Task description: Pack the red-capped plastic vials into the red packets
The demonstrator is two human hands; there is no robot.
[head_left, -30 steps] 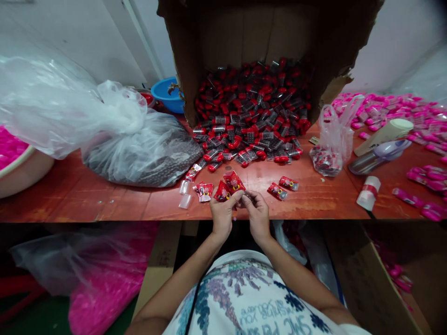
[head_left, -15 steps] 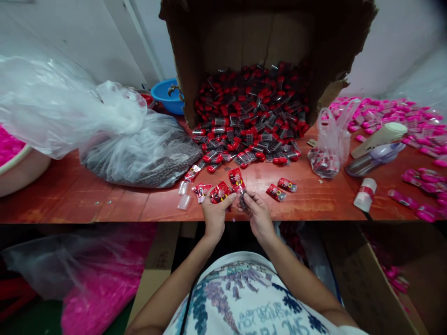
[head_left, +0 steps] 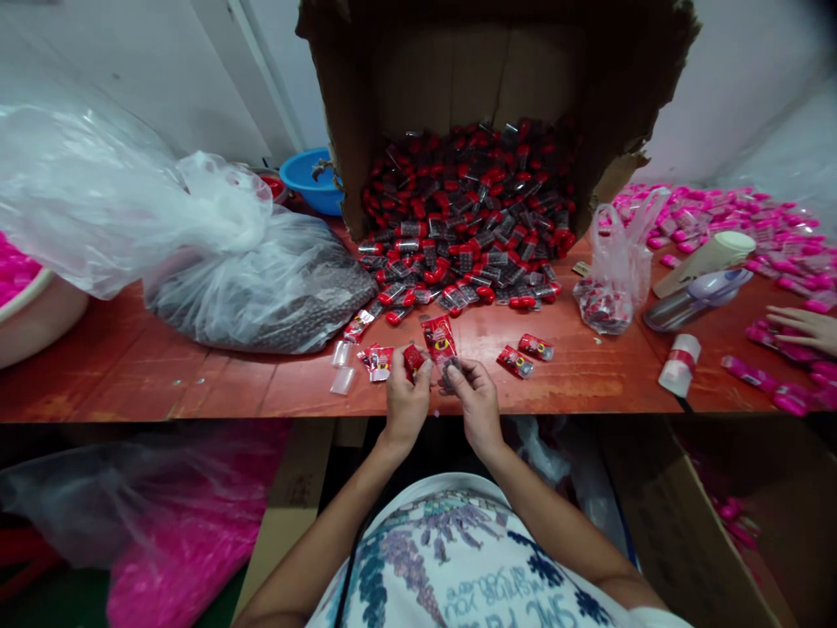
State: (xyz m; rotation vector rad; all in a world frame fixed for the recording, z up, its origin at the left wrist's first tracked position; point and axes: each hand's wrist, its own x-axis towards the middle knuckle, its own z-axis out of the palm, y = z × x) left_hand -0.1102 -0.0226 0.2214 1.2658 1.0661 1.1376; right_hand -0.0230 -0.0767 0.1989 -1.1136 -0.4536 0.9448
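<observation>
My left hand (head_left: 406, 403) is closed around a small red printed packet (head_left: 413, 359), which looks bent between thumb and fingers. My right hand (head_left: 479, 399) pinches a small dark grey piece (head_left: 450, 373) whose kind I cannot make out. Just beyond the fingertips another red packet (head_left: 438, 338) stands out; whether it is attached to the dark piece I cannot tell. Left of my hands lie further red packets (head_left: 379, 362) and clear plastic sleeves (head_left: 342, 380). To the right rest two filled red packets (head_left: 515, 361).
A torn cardboard box (head_left: 628, 166) spills red-capped clear containers (head_left: 458, 235) onto the table (head_left: 215, 384). A plastic bag of dark beads (head_left: 261, 296) is at left. Bottles (head_left: 699, 298), a roll (head_left: 680, 366) and pink pieces (head_left: 719, 214) stand right. Another person's hand (head_left: 807, 330) reaches in there.
The packet in my left hand has gone from flat and facing up to turned and bent. Another person's hand has come into view at the right edge, over the pink pieces.
</observation>
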